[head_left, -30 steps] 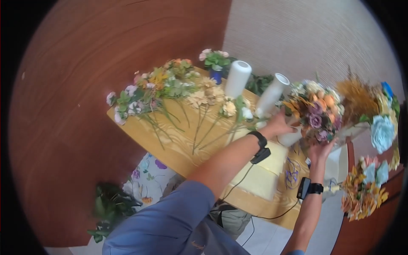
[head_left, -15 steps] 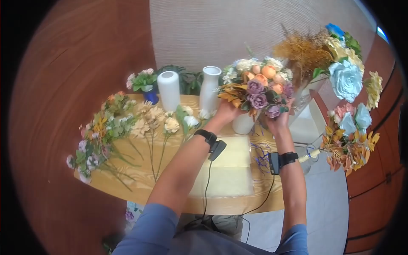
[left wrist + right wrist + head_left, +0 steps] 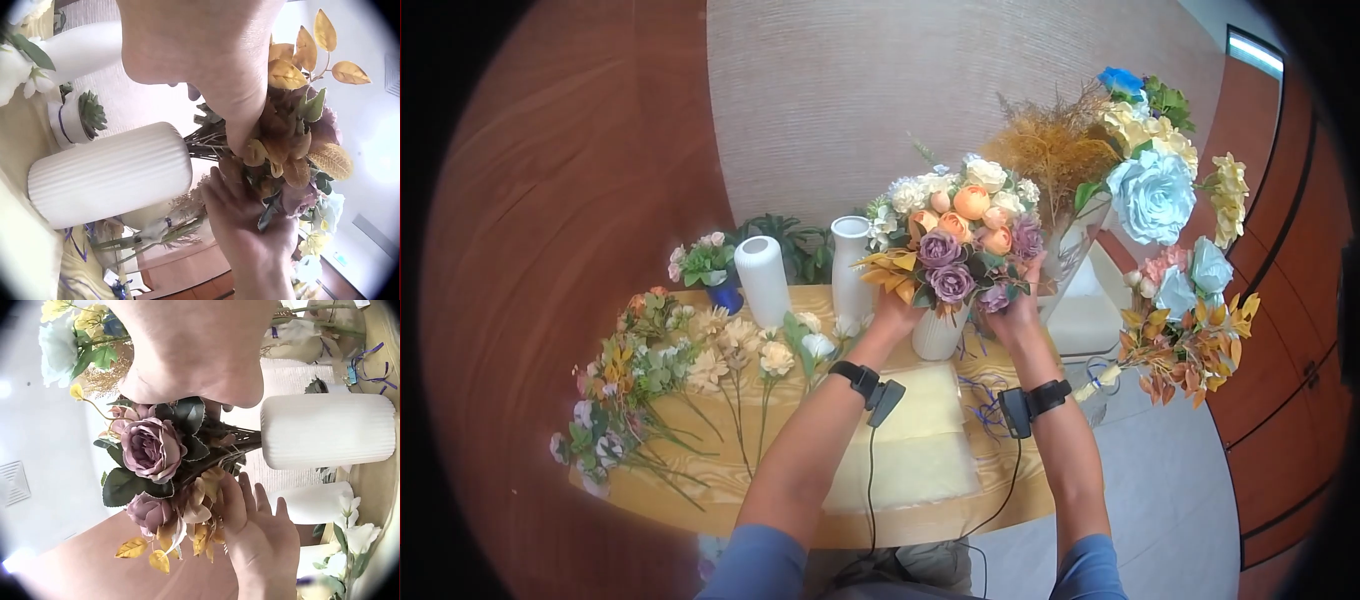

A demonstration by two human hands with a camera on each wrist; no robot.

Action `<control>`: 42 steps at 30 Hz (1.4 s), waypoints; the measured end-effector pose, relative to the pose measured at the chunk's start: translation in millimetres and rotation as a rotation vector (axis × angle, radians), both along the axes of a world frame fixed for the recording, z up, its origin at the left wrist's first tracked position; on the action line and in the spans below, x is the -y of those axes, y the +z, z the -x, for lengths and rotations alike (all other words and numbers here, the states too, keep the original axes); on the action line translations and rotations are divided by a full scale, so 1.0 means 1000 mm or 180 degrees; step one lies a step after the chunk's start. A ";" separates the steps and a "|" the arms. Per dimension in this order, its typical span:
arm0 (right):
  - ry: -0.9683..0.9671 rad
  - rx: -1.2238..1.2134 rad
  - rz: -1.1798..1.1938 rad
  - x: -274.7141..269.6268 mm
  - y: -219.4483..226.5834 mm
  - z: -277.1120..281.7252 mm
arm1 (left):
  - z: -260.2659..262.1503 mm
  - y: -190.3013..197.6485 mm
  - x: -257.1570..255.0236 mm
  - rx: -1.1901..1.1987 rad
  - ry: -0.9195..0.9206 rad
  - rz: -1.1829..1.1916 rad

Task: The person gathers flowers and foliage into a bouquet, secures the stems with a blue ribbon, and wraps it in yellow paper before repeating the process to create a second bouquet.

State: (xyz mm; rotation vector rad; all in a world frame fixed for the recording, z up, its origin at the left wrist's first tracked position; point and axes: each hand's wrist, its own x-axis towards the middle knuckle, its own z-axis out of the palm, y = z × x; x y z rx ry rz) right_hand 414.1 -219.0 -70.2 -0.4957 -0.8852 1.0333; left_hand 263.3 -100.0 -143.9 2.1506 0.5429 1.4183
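A full bouquet (image 3: 972, 204) of purple, orange and cream flowers with golden leaves stands in a ribbed white vase (image 3: 936, 340). My left hand (image 3: 896, 314) is at its left underside. Opposite it, my right hand (image 3: 1018, 312) touches the blooms from the right. In the right wrist view, the left hand (image 3: 265, 540) has its fingers spread rather straight, thumb against the golden leaves. The left wrist view shows the right hand (image 3: 247, 228) with relaxed fingers under a purple rose (image 3: 297, 199). Between the hands, dark stems (image 3: 205, 142) run down into the vase mouth.
Two plain white vases (image 3: 762, 280) (image 3: 852, 268) stand behind, left. Loose flower stems (image 3: 745, 345) cover the table's left side. Pale wrapping sheets (image 3: 905, 450) lie in front, blue ribbon (image 3: 985, 405) beside them. Tall arrangements (image 3: 1155, 195) and another bouquet (image 3: 1190, 330) are at right.
The head view has swung round to the right, bringing the bouquet nearer the middle. Both hands remain at the bouquet's underside, and it stays in the ribbed vase.
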 end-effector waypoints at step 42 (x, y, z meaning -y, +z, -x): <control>-0.0792 0.1872 -0.0962 0.068 0.087 0.174 | 0.205 0.102 0.101 0.3576 -0.2432 0.2426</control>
